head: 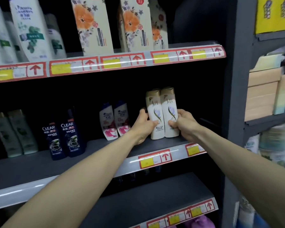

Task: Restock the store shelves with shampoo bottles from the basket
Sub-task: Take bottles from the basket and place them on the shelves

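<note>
We are setting two white, gold-capped plastic shampoo bottles (162,114) upright, touching side by side, at the right end of the dark grey middle shelf (95,149). Our left hand (142,124) grips the left bottle and our right hand (184,124) the right one. Next, we judge, both hands let go without tipping them.

Left hand (143,124) and right hand (186,126): both bare. Fingers (182,113) slim, with the knuckles showing as low ridges. Nails too blurred to read. Just behind the fingers, both wrists are bare and narrow. Left forearm (89,170) and right forearm (237,159) are bare all the way to the frame edge, long and lean, widening away from the fingers. Surface smooth, edges softened by slight blur.
</note>
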The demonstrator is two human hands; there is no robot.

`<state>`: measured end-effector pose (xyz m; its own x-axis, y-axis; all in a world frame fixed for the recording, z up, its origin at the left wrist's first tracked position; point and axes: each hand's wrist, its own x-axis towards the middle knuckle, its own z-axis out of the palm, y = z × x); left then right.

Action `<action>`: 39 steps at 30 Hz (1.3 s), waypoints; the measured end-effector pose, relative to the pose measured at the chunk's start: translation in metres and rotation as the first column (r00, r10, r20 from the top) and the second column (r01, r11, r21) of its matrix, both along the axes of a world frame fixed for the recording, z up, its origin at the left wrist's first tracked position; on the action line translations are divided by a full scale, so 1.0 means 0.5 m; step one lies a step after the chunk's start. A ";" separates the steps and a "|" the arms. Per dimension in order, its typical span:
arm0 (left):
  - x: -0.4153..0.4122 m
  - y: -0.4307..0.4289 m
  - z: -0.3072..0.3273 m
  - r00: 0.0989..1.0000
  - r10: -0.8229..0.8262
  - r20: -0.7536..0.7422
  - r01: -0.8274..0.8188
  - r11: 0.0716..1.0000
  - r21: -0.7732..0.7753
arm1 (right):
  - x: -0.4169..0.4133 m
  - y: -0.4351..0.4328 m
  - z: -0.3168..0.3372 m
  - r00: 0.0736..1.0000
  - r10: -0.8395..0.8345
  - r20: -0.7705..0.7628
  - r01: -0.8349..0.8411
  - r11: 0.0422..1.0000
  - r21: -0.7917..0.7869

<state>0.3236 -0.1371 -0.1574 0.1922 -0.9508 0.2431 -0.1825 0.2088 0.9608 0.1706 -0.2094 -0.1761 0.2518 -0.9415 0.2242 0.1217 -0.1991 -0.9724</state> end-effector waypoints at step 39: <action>-0.014 -0.176 -0.064 0.673 0.244 0.698 -0.396 0.916 0.062 | 0.018 -0.116 -0.010 0.534 -0.527 -0.661 0.373 0.849 -0.375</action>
